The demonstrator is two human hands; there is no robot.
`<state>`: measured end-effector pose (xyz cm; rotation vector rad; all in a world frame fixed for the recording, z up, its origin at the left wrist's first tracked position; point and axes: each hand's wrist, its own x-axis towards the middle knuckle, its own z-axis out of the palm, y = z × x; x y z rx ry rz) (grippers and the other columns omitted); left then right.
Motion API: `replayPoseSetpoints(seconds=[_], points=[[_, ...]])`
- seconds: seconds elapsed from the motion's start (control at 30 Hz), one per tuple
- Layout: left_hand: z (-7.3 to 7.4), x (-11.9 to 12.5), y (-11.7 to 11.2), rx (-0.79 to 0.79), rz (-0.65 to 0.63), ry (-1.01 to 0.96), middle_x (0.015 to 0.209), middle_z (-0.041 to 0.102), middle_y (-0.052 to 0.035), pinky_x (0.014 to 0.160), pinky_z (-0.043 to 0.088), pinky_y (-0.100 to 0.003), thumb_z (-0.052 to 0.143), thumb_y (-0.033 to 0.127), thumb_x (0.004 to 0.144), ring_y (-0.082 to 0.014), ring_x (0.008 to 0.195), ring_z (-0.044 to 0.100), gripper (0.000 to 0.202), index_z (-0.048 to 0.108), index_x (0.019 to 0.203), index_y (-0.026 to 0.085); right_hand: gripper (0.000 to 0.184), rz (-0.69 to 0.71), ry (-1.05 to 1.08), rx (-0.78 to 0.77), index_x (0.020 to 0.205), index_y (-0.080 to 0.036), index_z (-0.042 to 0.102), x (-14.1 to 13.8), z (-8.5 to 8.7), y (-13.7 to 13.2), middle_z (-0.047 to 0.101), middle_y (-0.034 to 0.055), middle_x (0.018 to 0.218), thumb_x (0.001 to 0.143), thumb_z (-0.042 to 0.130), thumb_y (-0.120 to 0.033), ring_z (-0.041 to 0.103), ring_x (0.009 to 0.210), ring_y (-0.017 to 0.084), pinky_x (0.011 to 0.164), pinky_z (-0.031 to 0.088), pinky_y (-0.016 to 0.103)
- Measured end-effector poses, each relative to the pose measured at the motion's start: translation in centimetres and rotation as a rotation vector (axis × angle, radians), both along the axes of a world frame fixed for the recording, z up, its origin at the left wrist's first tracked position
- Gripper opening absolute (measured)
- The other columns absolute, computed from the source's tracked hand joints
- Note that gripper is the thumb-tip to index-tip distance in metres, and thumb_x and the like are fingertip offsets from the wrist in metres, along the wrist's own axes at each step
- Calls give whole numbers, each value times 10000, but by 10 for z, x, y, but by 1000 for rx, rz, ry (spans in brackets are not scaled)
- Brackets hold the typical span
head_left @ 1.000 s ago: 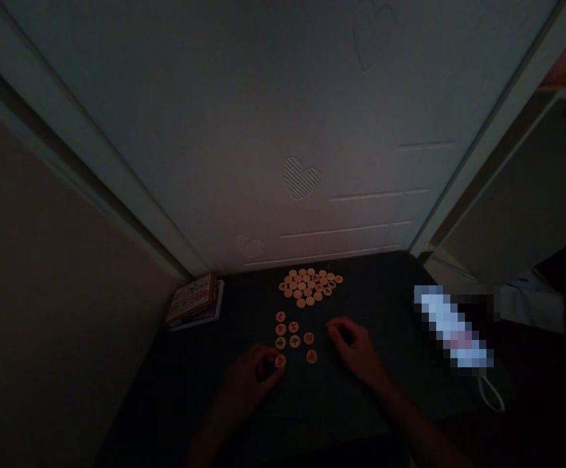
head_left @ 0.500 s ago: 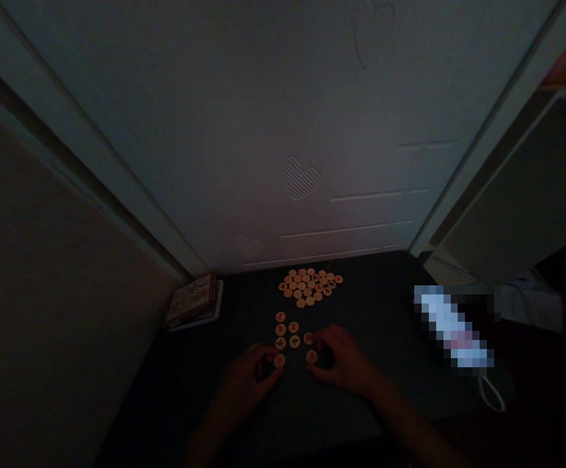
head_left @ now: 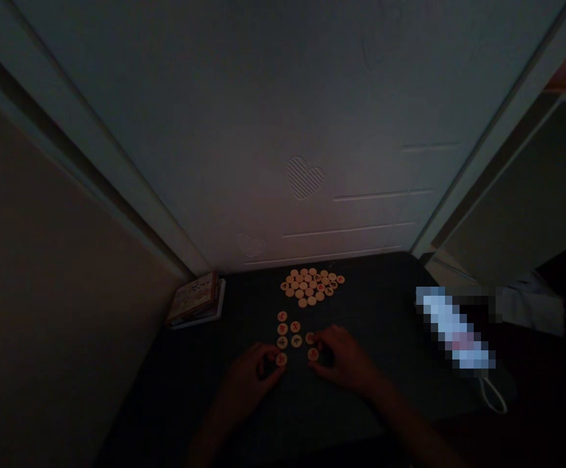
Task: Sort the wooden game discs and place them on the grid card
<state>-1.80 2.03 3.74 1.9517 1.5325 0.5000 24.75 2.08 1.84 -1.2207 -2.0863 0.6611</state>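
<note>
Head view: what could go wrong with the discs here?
- The right hand has its index finger over the upper right disc and its thumb by the lower right disc; moving one might nudge the other.
- The left hand is at the bottom left disc, close below a dark-marked disc, which it could bump.
- Dim light could make markings easy to misread.
</note>
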Motion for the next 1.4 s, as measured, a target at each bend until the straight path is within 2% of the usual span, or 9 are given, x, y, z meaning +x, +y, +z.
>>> replayPoseSetpoints(seconds=[0.13,0.37,0.53,0.73,0.8,0.9,0.97,1.2,1.4], points=[[-1,-2,0,-9,1,-19,928,687,-10,684,469,-279,653,428,869,-153,704,591,280,679,1086,253,416,-13,37,14,1179,-247,617,-1,2,0,680,30,982,800,782,-302,621,928,215,862,483,369],[9,-7,8,-27,51,-68,881,705,-16,669,486,-280,624,502,891,-174,748,631,310,693,1038,238,199,-112,177,-48,1095,-243,638,0,3,3,675,14,903,918,649,-333,639,835,173,772,506,303],[29,0,31,62,7,-82,863,704,-9,662,485,-276,586,465,921,-161,717,626,272,698,1019,236,183,-238,273,-88,1070,-232,661,1,2,7,697,15,870,938,599,-343,657,771,163,727,520,281],[47,36,73,194,-77,2,919,697,-8,738,497,-297,588,402,921,-165,765,643,225,696,1042,247,225,-413,376,-69,1041,-215,679,8,3,10,736,51,893,963,540,-374,692,819,199,696,537,285],[47,50,85,215,-128,61,1017,703,-16,815,504,-312,597,374,916,-179,852,660,220,690,1078,256,237,-441,394,-40,1036,-209,681,10,3,11,740,62,910,968,530,-378,695,839,207,699,542,288],[42,66,98,236,-193,162,1201,679,-25,956,479,-325,604,305,912,-209,1090,638,242,670,1143,274,234,-448,402,-18,1032,-209,686,11,4,10,739,59,899,968,529,-370,695,828,202,698,542,284],[38,72,103,242,-207,231,1239,665,-35,1003,458,-327,613,270,904,-217,1167,609,268,659,1168,268,226,-444,405,-15,1030,-209,687,11,5,10,736,54,891,968,531,-359,693,820,196,708,541,280],[29,81,109,227,-195,388,1234,646,-69,900,490,-322,588,275,913,-231,1093,641,274,648,1178,239,211,-460,429,-20,1031,-208,687,13,4,10,739,49,925,970,529,-334,693,836,189,744,533,277],[24,80,105,186,-198,363,1174,682,-63,882,479,-308,586,289,909,-219,1042,659,200,673,1080,236,214,-467,450,-17,1028,-208,693,13,4,10,740,54,925,962,541,-343,694,836,193,740,539,280]])
